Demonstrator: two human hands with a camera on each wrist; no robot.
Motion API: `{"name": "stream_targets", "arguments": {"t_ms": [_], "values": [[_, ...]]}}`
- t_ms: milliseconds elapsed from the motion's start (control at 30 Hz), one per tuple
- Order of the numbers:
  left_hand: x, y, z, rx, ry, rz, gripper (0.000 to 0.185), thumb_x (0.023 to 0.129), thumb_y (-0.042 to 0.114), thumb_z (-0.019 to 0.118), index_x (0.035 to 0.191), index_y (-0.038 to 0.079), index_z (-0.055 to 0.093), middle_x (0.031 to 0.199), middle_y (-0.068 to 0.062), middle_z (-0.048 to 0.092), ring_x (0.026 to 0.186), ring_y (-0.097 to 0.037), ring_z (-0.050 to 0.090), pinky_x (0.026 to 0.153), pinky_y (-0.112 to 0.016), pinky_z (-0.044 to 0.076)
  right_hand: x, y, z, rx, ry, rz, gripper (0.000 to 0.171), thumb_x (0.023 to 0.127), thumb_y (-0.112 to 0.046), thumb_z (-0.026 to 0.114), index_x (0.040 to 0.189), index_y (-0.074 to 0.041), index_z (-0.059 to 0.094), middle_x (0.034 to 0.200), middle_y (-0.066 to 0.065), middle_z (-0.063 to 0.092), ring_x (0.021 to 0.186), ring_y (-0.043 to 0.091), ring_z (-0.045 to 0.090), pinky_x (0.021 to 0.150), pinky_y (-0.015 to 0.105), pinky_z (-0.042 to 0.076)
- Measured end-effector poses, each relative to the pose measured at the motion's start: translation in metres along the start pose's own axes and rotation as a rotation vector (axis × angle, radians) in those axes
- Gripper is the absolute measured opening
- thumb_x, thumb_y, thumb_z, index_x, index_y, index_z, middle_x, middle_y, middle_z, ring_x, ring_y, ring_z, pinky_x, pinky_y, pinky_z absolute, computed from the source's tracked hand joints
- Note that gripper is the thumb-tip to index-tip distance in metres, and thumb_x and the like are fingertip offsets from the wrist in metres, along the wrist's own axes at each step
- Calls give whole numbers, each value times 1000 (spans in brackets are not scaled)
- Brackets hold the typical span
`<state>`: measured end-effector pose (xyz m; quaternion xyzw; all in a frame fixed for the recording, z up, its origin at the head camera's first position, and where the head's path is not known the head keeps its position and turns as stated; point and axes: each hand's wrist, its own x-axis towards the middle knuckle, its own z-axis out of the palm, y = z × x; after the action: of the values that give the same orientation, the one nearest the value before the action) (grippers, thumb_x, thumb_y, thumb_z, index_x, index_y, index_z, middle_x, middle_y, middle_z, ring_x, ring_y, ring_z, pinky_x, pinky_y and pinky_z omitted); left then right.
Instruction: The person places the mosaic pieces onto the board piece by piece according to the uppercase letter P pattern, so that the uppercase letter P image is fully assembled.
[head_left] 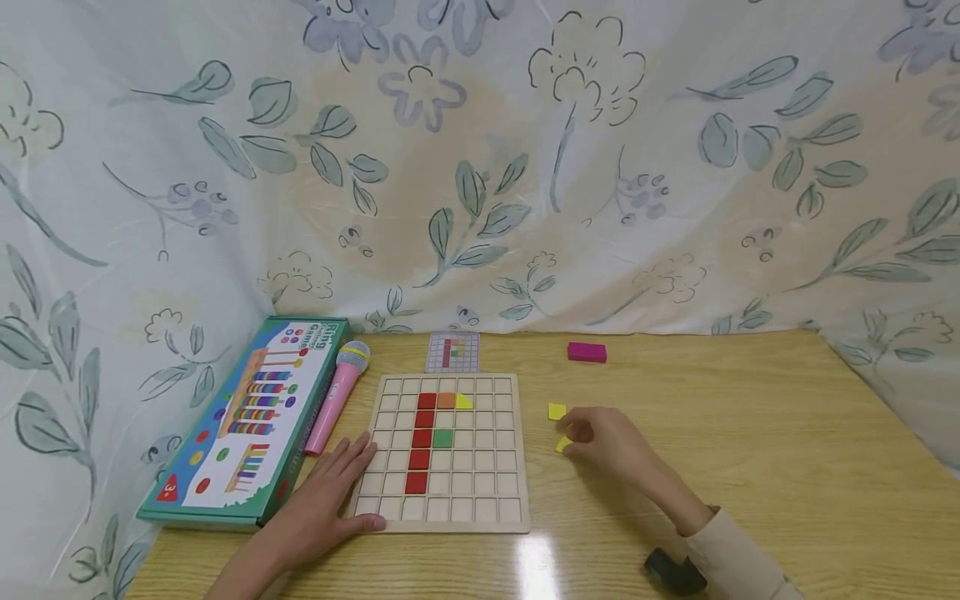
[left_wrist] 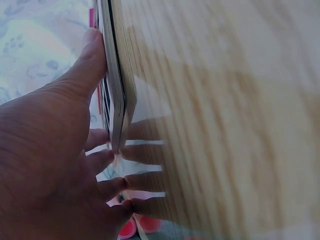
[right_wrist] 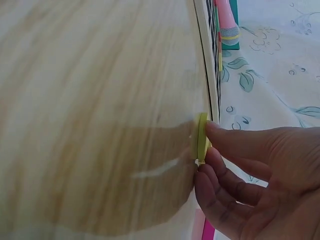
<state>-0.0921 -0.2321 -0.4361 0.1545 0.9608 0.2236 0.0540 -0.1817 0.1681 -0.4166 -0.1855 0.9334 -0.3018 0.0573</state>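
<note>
A person's right hand [head_left: 609, 442] pinches a small flat yellow tile [right_wrist: 201, 137] between thumb and curled fingertips, the tile lying on the pale wooden tabletop [head_left: 750, 467] just right of the square wooden grid board [head_left: 442, 454]; the board's cells lie to that hand's left, and the right hand is the nearer to the tile. A second loose yellow tile [head_left: 557, 411] sits just beyond the hand. The left hand [head_left: 330, 500] rests flat, fingers spread, on the board's near left corner. Red, orange, green and yellow pieces already fill several cells. A pattern card [head_left: 453, 352], pink block [head_left: 587, 352], pink toy microphone [head_left: 337, 396] and green game box [head_left: 247, 421] lie around, before a floral cloth backdrop [head_left: 480, 167].
</note>
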Motion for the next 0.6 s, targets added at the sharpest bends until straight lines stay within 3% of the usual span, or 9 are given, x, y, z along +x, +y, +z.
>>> {"name": "stream_targets", "arguments": {"t_ms": [367,600], "values": [[-1,0,0,-11,-16,-16,99,79,68,63,153,9,34,161,-10,24,146,-41,19,115,-59,20,5,-7,-2,-5,-64,-24,26,77,-7,80,102,-6,72,82,-3,63,78,12,56,71,30,49],[0,1,-1,-3,9,12,98,79,68,63,152,8,36,160,-11,27,145,-42,21,114,-59,22,10,-11,-1,-15,-67,-86,31,72,1,81,102,-4,72,83,-2,63,77,13,56,70,31,50]]}}
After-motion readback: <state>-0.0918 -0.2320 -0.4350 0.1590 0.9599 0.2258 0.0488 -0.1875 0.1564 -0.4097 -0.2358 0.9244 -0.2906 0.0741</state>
